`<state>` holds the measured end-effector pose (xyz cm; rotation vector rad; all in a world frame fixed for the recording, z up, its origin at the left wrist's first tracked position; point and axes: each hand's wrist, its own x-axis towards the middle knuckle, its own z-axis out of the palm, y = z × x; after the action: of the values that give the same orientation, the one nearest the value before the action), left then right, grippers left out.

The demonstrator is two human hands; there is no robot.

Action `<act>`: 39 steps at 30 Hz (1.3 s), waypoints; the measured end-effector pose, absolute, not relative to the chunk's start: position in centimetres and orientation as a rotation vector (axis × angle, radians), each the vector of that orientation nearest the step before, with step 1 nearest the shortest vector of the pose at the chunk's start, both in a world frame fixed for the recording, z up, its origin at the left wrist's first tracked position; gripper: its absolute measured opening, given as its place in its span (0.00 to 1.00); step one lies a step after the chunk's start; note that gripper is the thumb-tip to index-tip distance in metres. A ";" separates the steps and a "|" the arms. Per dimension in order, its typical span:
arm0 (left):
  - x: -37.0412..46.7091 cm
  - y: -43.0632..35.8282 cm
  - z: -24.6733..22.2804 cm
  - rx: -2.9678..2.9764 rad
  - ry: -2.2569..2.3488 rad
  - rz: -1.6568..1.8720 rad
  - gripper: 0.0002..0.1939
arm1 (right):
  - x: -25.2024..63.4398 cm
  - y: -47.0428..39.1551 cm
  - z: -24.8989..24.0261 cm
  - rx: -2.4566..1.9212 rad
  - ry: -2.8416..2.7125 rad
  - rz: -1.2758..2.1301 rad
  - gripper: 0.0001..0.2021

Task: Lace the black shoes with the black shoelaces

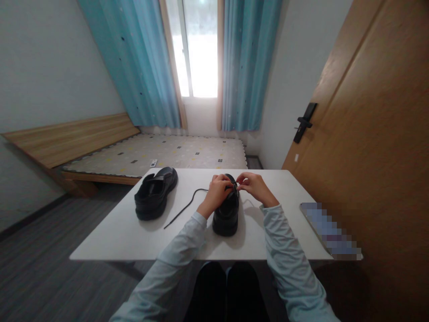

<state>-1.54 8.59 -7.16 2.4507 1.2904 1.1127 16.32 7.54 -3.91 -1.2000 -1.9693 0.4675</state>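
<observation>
A black shoe point(225, 223) stands on the white table in front of me, its heel toward me and its toe pointing away. My left hand point(218, 191) is closed on the upper of this shoe near the eyelets, with its fingertips partly hidden. From beneath that hand a dark shoelace point(185, 207) trails left across the tabletop. My right hand point(255, 187) pinches a piece of lace at the right side of the shoe's opening. Farther left sits a second black shoe point(157, 197), apart from both hands, its tongue raised and no lace visible in it.
The white table point(114, 237) carries a blurred flat item point(330, 230) along its right edge. Behind it is a bed point(174, 152) with a small white object point(153, 163) on it. A wooden door point(378, 134) stands close on the right. Blue curtains point(251, 67) flank the window.
</observation>
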 end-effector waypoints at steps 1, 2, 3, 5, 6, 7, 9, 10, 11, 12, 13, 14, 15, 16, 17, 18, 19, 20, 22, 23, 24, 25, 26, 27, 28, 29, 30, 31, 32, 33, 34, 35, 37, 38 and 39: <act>-1.6 8.6 -7.1 2.455 1.291 1.100 0.05 | 16.4 7.6 -4.0 -1.188 -1.959 0.488 0.07; -1.7 8.5 -7.1 2.460 1.296 1.086 0.05 | 16.6 7.6 -4.1 -1.178 -1.939 0.510 0.07; -1.7 8.4 -7.0 2.462 1.303 1.072 0.05 | 16.7 7.7 -4.3 -1.173 -1.912 0.530 0.06; -1.8 8.3 -6.9 2.456 1.318 1.048 0.06 | 16.9 7.9 -4.6 -1.205 -1.868 0.538 0.07; -1.9 8.3 -6.8 2.450 1.321 1.041 0.06 | 17.0 8.1 -4.8 -1.243 -1.862 0.523 0.07; -1.9 8.2 -6.7 2.443 1.322 1.036 0.05 | 17.0 8.2 -5.0 -1.288 -1.875 0.493 0.07; -2.0 8.2 -6.5 2.429 1.321 1.034 0.05 | 16.9 8.6 -5.4 -1.357 -1.941 0.414 0.08; -2.1 8.2 -6.4 2.422 1.320 1.036 0.04 | 16.8 8.7 -5.6 -1.375 -1.978 0.370 0.09; -2.1 8.2 -6.4 2.414 1.317 1.045 0.04 | 16.7 8.8 -5.7 -1.383 -2.009 0.330 0.10; -2.2 8.2 -6.3 2.406 1.311 1.056 0.04 | 16.6 8.9 -5.7 -1.385 -2.031 0.289 0.10; -2.3 8.2 -6.3 2.400 1.302 1.070 0.03 | 16.5 8.9 -5.7 -1.383 -2.043 0.250 0.10; -2.4 8.2 -6.3 2.396 1.292 1.086 0.03 | 16.4 8.9 -5.7 -1.378 -2.043 0.214 0.09; -2.5 8.2 -6.2 2.394 1.283 1.102 0.03 | 16.3 8.8 -5.5 -1.371 -2.030 0.182 0.08; -2.7 8.1 -6.2 2.391 1.279 1.113 0.03 | 16.2 8.7 -5.3 -1.359 -2.008 0.157 0.07; -2.8 8.1 -6.1 2.387 1.281 1.117 0.03 | 16.1 8.5 -5.1 -1.342 -1.981 0.149 0.06; -2.9 8.0 -6.0 2.379 1.289 1.118 0.03 | 16.0 8.3 -4.9 -1.323 -1.953 0.165 0.06; -3.0 8.0 -5.9 2.363 1.301 1.119 0.03 | 15.9 8.2 -4.7 -1.302 -1.928 0.200 0.06; -3.1 7.9 -5.8 2.336 1.313 1.124 0.03 | 15.9 8.0 -4.6 -1.282 -1.905 0.244 0.06; -3.2 7.9 -5.7 2.245 1.319 1.161 0.03 | 15.8 7.8 -4.4 -1.244 -1.868 0.339 0.06; -3.3 7.9 -5.6 2.181 1.307 1.196 0.04 | 15.7 7.8 -4.3 -1.228 -1.853 0.382 0.06; -3.4 8.1 -5.6 2.109 1.287 1.235 0.05 | 15.7 7.8 -4.3 -1.215 -1.839 0.421 0.06; -3.5 8.2 -5.6 2.032 1.261 1.275 0.06 | 15.7 7.7 -4.3 -1.204 -1.829 0.457 0.06; -3.6 8.4 -5.6 1.955 1.229 1.316 0.07 | 15.7 7.7 -4.3 -1.195 -1.822 0.491 0.06; -3.7 8.7 -5.6 1.880 1.192 1.354 0.07 | 15.7 7.7 -4.3 -1.187 -1.817 0.520 0.06; -3.8 8.9 -5.6 1.802 1.148 1.388 0.07 | 15.7 7.7 -4.2 -1.181 -1.813 0.545 0.06; -3.9 9.1 -5.6 1.720 1.094 1.413 0.07 | 15.6 7.7 -4.2 -1.177 -1.810 0.569 0.06; -4.1 9.2 -5.5 1.632 1.029 1.430 0.07 | 15.6 7.7 -4.2 -1.173 -1.807 0.595 0.06; -4.2 9.3 -5.3 1.542 0.958 1.440 0.07 | 15.6 7.7 -4.2 -1.169 -1.802 0.625 0.06; -4.3 9.4 -5.2 1.454 0.890 1.444 0.08 | 15.6 7.7 -4.2 -1.166 -1.796 0.659 0.06; -4.4 9.3 -4.9 1.374 0.831 1.446 0.08 | 15.6 7.7 -4.2 -1.163 -1.789 0.692 0.06; -4.5 9.3 -4.7 1.310 0.782 1.448 0.08 | 15.5 7.7 -4.2 -1.160 -1.785 0.718 0.06; -4.6 9.2 -4.5 1.262 0.748 1.453 0.09 | 15.5 7.7 -4.3 -1.159 -1.784 0.733 0.06; -4.9 9.0 -4.0 1.207 0.709 1.460 0.09 | 15.4 7.7 -4.4 -1.162 -1.794 0.727 0.05; -5.0 8.9 -3.8 1.194 0.697 1.461 0.09 | 15.3 7.6 -4.4 -1.169 -1.807 0.714 0.05; -5.1 8.9 -3.6 1.188 0.688 1.461 0.09 | 15.3 7.6 -4.5 -1.180 -1.822 0.701 0.04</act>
<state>-5.12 8.86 -3.59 1.1881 0.6880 1.4611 15.31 7.62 -4.48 -1.1798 -1.8224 0.7006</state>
